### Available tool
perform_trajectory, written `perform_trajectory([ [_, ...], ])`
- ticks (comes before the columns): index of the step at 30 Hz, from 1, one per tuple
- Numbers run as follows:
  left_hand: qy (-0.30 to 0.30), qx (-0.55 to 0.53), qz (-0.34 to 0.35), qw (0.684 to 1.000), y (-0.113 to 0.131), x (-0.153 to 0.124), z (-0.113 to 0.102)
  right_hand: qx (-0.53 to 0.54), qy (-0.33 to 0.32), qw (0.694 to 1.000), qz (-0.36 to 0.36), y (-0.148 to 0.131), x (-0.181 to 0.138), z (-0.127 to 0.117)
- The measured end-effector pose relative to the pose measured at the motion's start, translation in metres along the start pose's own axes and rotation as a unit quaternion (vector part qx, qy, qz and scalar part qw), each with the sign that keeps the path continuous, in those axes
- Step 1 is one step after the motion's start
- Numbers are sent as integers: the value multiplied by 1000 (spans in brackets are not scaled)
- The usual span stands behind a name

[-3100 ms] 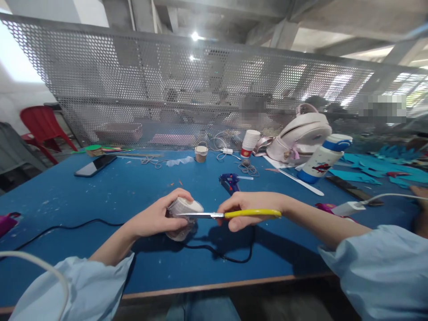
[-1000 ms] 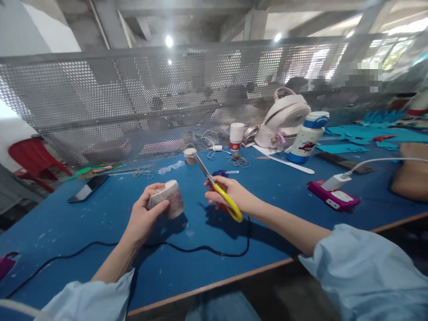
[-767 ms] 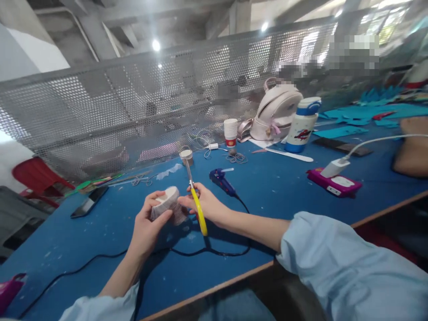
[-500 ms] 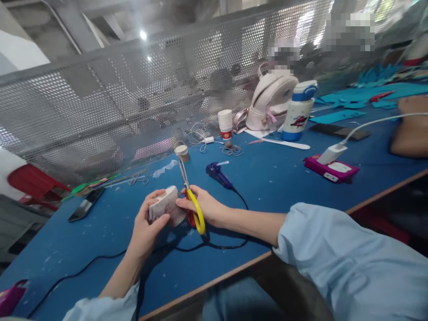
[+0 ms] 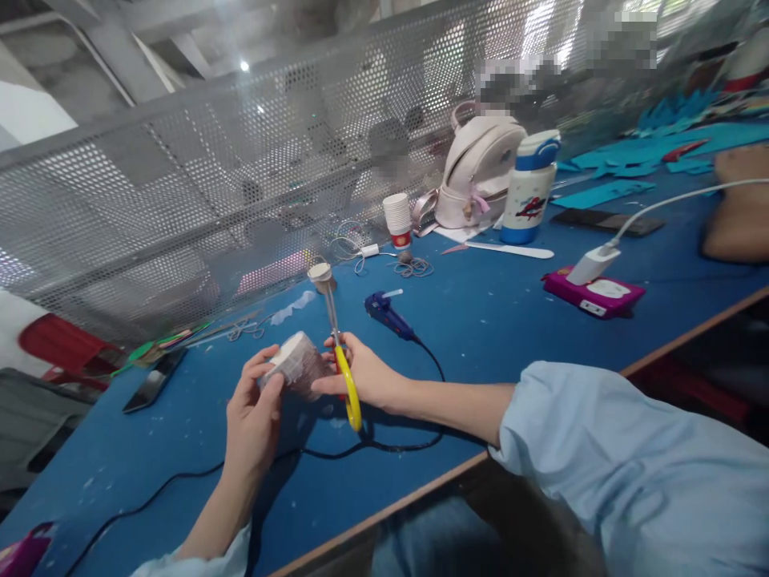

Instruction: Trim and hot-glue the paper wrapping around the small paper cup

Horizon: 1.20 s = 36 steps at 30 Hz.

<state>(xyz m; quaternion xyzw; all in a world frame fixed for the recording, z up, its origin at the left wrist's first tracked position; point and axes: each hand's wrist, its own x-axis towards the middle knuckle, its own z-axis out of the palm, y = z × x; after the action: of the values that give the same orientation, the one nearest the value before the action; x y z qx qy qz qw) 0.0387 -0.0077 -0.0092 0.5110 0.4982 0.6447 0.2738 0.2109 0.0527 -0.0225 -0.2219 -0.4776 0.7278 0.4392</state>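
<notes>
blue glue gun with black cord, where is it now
Head view, centre: the blue glue gun lies on the blue tabletop just beyond the right hand holding yellow-handled scissors.

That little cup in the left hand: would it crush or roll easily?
Probably light: the left hand holds the cup up loosely. It looks like thin paper, so a squeeze, or the scissors in the right hand, would likely dent it. Round, it may roll if laid sideways on the table.
</notes>
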Motion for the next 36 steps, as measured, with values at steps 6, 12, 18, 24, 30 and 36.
perform_trajectory([
  [6, -4, -71, -37, 997, 1, -1, 3, 12, -49, 998, 44, 6, 0, -3],
  [12, 6, -33, -40, 999, 3, 0, 4, 23, -62, 996, 67, 5, -1, -3],
  [18, -29, -29, -53, 998, 0, -2, 2, 22, -70, 996, 60, 2, -2, -1],
  [24, -41, -43, -115, 992, -1, -2, 0, 23, -72, 996, 40, 5, -1, -3],
  [30, -15, -75, -79, 994, 0, -3, 1, 20, -24, 1000, 4, 5, 0, -2],
  [36, 20, -69, -46, 996, -5, -3, -2, 9, -13, 999, -41, -6, -3, -1],
])
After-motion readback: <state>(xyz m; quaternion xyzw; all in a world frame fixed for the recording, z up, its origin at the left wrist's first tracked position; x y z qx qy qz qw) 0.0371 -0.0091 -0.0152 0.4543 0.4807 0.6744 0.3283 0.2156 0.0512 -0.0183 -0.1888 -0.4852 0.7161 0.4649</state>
